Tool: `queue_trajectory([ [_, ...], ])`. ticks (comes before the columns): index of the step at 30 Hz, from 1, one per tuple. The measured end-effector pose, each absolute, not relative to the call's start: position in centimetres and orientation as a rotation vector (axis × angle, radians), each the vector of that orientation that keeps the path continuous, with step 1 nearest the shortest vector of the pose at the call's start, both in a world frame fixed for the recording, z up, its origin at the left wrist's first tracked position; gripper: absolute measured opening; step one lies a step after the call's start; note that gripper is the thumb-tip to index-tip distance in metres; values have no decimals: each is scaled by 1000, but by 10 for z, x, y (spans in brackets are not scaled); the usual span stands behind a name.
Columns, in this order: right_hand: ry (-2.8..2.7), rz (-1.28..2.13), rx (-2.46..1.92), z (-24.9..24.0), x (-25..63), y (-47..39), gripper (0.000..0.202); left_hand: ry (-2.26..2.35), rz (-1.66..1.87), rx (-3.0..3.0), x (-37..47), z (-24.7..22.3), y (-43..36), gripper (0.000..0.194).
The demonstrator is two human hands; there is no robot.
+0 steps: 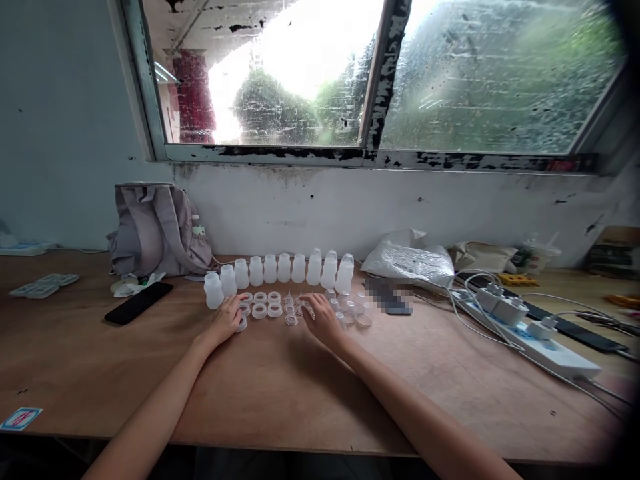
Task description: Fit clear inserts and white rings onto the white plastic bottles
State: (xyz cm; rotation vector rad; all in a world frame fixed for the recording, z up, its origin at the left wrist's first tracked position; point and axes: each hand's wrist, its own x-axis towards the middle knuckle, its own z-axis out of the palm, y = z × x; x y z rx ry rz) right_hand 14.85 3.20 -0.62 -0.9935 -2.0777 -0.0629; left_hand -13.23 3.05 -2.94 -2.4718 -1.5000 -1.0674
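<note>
My left hand [227, 321] rests at the left end of several white bottle collar rings [259, 311], fingers apart and touching the nearest ones. It partly covers the rings there. My right hand [323, 319] hovers over or touches small clear silicone nipples [291, 320], its fingers spread and bent slightly down; contact is hard to make out. Behind both hands, a curved row of frosted baby bottles [270, 269] stands upright. Those at the right end, such as one tall bottle [345, 275], wear domed caps. Clear domed caps [363, 319] lie just right of my right hand.
A black phone [139, 303] and a grey backpack [150, 230] are at the left. Silvery plastic packaging [410, 260] lies against the wall. A white power strip [530, 337] with chargers and loose cables stretches along the right. The table's front edge [280, 450] is near me.
</note>
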Motion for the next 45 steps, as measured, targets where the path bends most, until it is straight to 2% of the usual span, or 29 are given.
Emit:
queue_trajectory([
  [3,-1957,-255,-1034,23,161,51,29,-1495,-1093,-2467,-128,-28,28,41],
  [9,-1982,-575,-1466,73,173,126,42,-1445,-1214,-2410,-115,-22,19,39],
  [13,-2141,-607,-1650,84,170,159,35,-1383,-1231,-2414,-111,-19,16,36],
  [20,-2142,-462,-1517,80,163,140,26,-1308,-1288,-2343,-105,-10,6,30],
  [24,-1951,-446,-1167,87,169,93,28,-1211,-1312,-2356,-90,5,-9,26],
  [26,-1834,-330,-985,88,176,65,28,-1183,-1349,-2360,-75,17,-15,24],
  [28,-1771,-176,-856,85,182,39,27,-1199,-1397,-2365,-55,28,-19,35],
  [31,-1814,3,-717,68,186,12,24,-1278,-1443,-2427,-20,36,-19,68],
  [32,-1824,40,-695,61,187,7,24,-1309,-1444,-2472,-9,35,-18,73],
  [37,-1867,171,-851,35,188,2,26,-1525,-1421,-2733,25,12,-18,48],
  [42,-1993,113,-1087,30,193,7,38,-1530,-1490,-3022,28,8,-27,38],
  [45,-1988,131,-1064,35,197,10,38,-1572,-1700,-3242,29,14,-29,34],
])
